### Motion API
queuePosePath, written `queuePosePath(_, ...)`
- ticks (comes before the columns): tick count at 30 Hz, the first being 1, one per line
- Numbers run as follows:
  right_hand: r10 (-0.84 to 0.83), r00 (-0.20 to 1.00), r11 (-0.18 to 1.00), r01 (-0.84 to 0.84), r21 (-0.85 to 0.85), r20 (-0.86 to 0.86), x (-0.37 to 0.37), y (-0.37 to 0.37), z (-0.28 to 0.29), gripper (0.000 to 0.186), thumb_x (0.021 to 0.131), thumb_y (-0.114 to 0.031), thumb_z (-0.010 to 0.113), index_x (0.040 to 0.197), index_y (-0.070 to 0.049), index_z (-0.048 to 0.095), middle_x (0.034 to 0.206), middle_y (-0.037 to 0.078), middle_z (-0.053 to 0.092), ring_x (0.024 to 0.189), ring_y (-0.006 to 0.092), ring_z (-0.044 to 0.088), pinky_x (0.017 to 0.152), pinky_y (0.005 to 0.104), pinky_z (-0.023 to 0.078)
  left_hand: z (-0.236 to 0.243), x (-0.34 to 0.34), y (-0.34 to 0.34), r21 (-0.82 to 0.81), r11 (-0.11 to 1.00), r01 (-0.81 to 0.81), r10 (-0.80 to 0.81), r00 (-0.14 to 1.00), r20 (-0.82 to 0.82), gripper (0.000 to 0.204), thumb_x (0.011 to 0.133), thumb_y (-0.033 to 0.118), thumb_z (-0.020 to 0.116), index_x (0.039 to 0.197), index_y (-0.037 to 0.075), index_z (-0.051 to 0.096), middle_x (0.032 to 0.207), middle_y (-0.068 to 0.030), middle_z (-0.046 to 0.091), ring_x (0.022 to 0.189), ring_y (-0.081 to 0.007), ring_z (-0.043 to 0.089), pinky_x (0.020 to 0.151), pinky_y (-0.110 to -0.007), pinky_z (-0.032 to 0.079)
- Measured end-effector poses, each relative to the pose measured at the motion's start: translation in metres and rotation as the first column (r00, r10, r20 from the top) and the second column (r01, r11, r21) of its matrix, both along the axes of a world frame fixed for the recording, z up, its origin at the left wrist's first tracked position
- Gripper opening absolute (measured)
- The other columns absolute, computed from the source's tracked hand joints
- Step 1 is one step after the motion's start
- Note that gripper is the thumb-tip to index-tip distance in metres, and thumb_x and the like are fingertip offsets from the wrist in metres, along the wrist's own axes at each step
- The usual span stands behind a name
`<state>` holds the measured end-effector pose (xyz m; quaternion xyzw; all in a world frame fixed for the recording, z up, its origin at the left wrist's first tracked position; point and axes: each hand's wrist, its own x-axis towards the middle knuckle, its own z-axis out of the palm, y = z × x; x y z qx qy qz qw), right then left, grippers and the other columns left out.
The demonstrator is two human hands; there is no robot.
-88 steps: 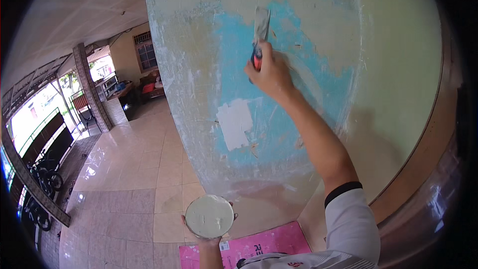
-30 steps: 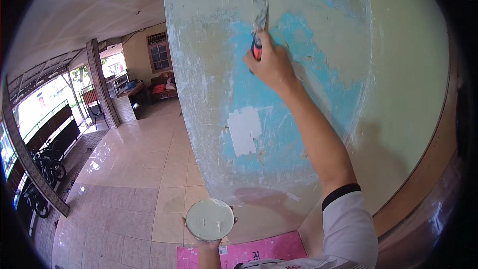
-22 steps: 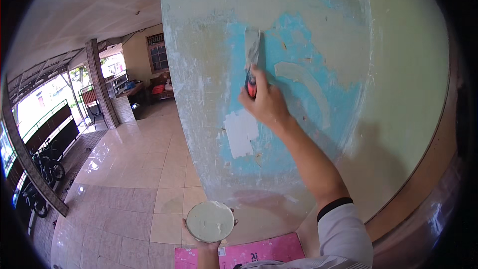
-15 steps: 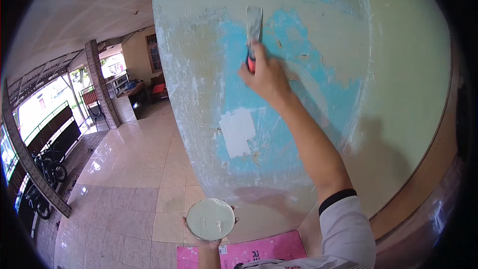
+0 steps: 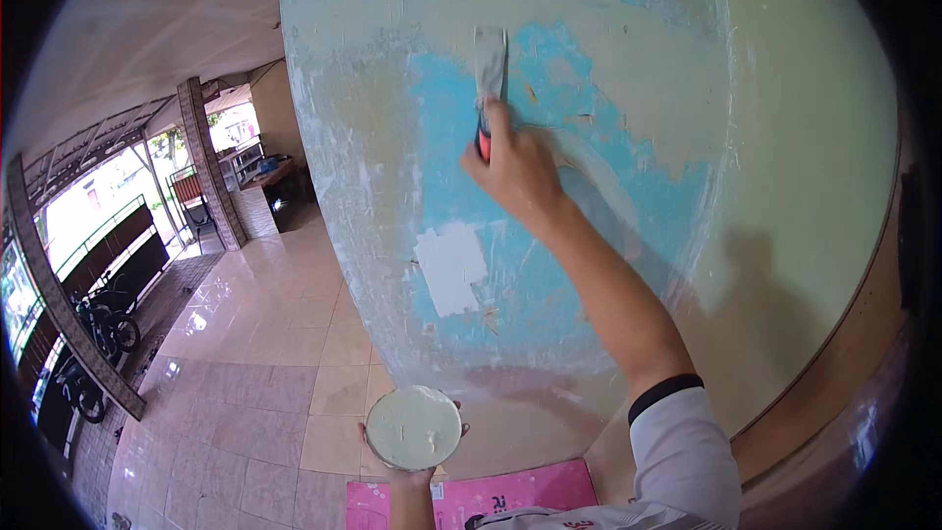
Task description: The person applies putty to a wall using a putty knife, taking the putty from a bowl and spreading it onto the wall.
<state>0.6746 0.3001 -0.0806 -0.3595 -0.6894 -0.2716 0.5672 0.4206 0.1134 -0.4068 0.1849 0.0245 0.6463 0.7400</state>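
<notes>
My right hand (image 5: pixel 517 169) grips a putty knife (image 5: pixel 491 64) by its red and black handle, arm stretched up. The knife's blade, smeared with pale filler, points upward and lies against the wall (image 5: pixel 510 275) at the upper edge of a bright blue patch. Greyish filler covers the wall above and to the right of that blue. Low on the blue sits a whitish square patch (image 5: pixel 451 269). Below, my left hand (image 5: pixel 412 477) holds up a round container lid (image 5: pixel 413 429) from underneath, its fingers wrapped at the rim. Pale putty coats the lid, with a small lump at its right.
A pink sheet (image 5: pixel 471 501) lies on the floor at the wall's foot. Tiled floor (image 5: pixel 235 363) stretches to the left, toward a pillar (image 5: pixel 211 167), a motorbike (image 5: pixel 103 324) and a dark gate (image 5: pixel 108 250). Light green wall (image 5: pixel 805 137) continues on the right.
The putty knife and my right hand have moved slightly down and left in the picture; the whole view has shifted a little too. My left hand still holds the lid.
</notes>
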Motion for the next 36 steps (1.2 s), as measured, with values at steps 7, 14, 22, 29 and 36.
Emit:
queuePosePath(7, 0.090, 0.993, 0.996, -0.090, -0.006, 0.075, 0.010, -0.016, -0.056, 0.061, 0.090, -0.018, 0.070, 0.140, 0.009, 0.049, 0.074, 0.020, 0.068, 0.056, 0.0353, 0.067, 0.050, 0.0440, 0.056, -0.010, 0.015, -0.002, 0.075, 0.997, 0.001, -0.001, 1.000, 0.003, 0.101, 0.082, 0.084, 0.057, 0.156, 0.017, 0.042, 0.160, -0.0288, 0.031, 0.141, -0.0668, 0.026, 0.103, -0.091, 0.023)
queuePosePath(14, -0.012, 1.000, 0.998, 0.010, 0.057, 0.025, 0.024, 0.000, 0.009, 0.057, 0.089, -0.016, 0.069, 0.137, 0.009, 0.050, 0.066, 0.018, 0.066, 0.052, 0.0345, 0.066, 0.045, 0.0444, 0.054, 0.011, 0.040, -0.007, -0.063, 0.997, 0.049, -0.032, 0.970, 0.242, 0.105, 0.080, 0.090, 0.046, 0.154, 0.016, 0.045, 0.155, -0.0288, 0.041, 0.133, -0.0670, 0.041, 0.097, -0.088, 0.036)
queuePosePath(22, 0.106, 0.987, 0.991, -0.115, 0.073, 0.122, 0.042, -0.021, -0.036, 0.064, 0.090, -0.016, 0.069, 0.142, 0.011, 0.046, 0.067, 0.019, 0.065, 0.052, 0.0333, 0.066, 0.044, 0.0425, 0.053, 0.000, 0.049, -0.005, 0.030, 0.996, -0.084, 0.083, 0.996, 0.013, 0.096, 0.082, 0.083, 0.058, 0.152, 0.019, 0.047, 0.158, -0.0297, 0.034, 0.139, -0.0681, 0.029, 0.101, -0.090, 0.028)
queuePosePath(29, 0.003, 0.995, 0.998, -0.008, 0.058, 0.096, 0.033, 0.006, 0.004, 0.059, 0.090, -0.019, 0.067, 0.138, 0.008, 0.049, 0.053, 0.014, 0.060, 0.042, 0.0349, 0.060, 0.042, 0.0449, 0.053, -0.003, 0.078, -0.008, -0.031, 0.997, -0.071, 0.075, 0.988, 0.132, 0.097, 0.082, 0.082, 0.059, 0.153, 0.017, 0.047, 0.157, -0.0292, 0.035, 0.139, -0.0677, 0.028, 0.101, -0.089, 0.029)
queuePosePath(36, 0.239, 0.959, 0.946, -0.194, -0.260, 0.152, 0.049, -0.050, -0.143, 0.061, 0.092, -0.015, 0.068, 0.145, 0.004, 0.046, 0.081, 0.019, 0.065, 0.063, 0.0301, 0.066, 0.055, 0.0419, 0.055, -0.012, 0.095, -0.022, -0.019, 0.998, -0.054, 0.055, 0.997, 0.053, 0.100, 0.081, 0.082, 0.059, 0.156, 0.018, 0.043, 0.160, -0.0277, 0.036, 0.140, -0.0674, 0.030, 0.101, -0.089, 0.030)
